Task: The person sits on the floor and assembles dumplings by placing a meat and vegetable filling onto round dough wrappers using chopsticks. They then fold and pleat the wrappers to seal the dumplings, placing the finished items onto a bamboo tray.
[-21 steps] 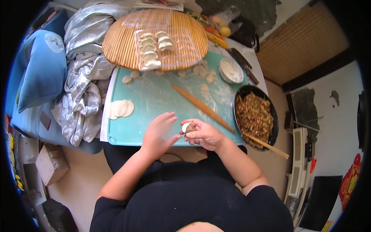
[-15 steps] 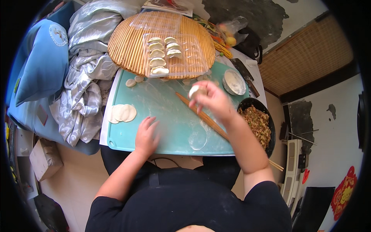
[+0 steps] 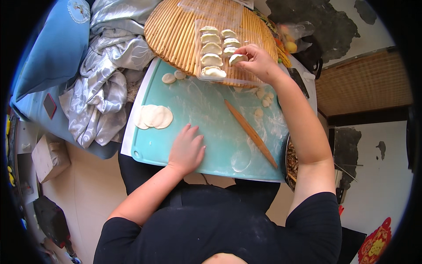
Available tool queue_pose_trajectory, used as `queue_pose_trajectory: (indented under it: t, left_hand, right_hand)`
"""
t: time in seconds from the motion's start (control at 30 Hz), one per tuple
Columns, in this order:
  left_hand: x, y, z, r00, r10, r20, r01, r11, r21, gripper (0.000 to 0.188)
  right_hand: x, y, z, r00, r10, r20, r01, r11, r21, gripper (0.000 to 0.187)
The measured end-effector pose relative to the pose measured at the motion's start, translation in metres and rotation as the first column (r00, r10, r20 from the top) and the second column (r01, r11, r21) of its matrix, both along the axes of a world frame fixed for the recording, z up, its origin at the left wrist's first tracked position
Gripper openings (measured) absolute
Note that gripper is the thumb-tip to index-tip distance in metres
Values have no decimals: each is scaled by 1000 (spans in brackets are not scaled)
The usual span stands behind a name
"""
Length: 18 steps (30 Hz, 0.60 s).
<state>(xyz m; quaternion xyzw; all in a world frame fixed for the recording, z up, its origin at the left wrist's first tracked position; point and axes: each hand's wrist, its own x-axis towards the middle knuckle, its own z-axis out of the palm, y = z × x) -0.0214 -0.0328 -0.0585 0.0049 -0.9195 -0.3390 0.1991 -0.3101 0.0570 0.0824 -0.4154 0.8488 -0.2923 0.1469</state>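
Observation:
My right hand point(image 3: 258, 64) pinches a dumpling point(image 3: 238, 60) at the near end of the right-hand row in a clear plastic tray point(image 3: 198, 53). Several pleated dumplings point(image 3: 211, 48) lie there in two rows. The tray sits on a round slatted bamboo mat point(image 3: 169, 33). My left hand point(image 3: 187, 149) rests on the floured turquoise board point(image 3: 198, 108), fingers apart and holding nothing. To its left is an overlapping stack of round dough wrappers point(image 3: 159, 117). A wooden rolling pin point(image 3: 251, 134) lies slantwise on the board's right half.
Small dough pieces point(image 3: 260, 93) lie at the board's far right, others point(image 3: 168, 78) at its far left. A pan of minced filling point(image 3: 291, 160) is partly hidden behind my right forearm. A silvery cloth point(image 3: 103, 97) is heaped beside the table.
My right hand has carried the dumpling from above the board, away from me, to the tray's right-hand row. My left hand has settled on the board, and the whole view has shifted.

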Motion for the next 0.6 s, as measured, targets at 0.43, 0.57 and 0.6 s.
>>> queue_pose_trajectory:
  t: [0.43, 0.57, 0.6]
  left_hand:
    - [2, 2, -10, 1000, -13, -24, 13, 1000, 6, 26]
    - [-1, -1, -9, 999, -28, -33, 28, 1000, -14, 27]
    - [0, -2, -9, 999, -18, -33, 17, 1000, -18, 27]
  right_hand:
    - [11, -3, 1, 974, 3, -227, 1, 1000, 20, 25]
    - [21, -3, 0, 848, -41, -529, -10, 996, -93, 23]
    - [38, -8, 7, 799, -48, -600, -40, 991, -132, 23]
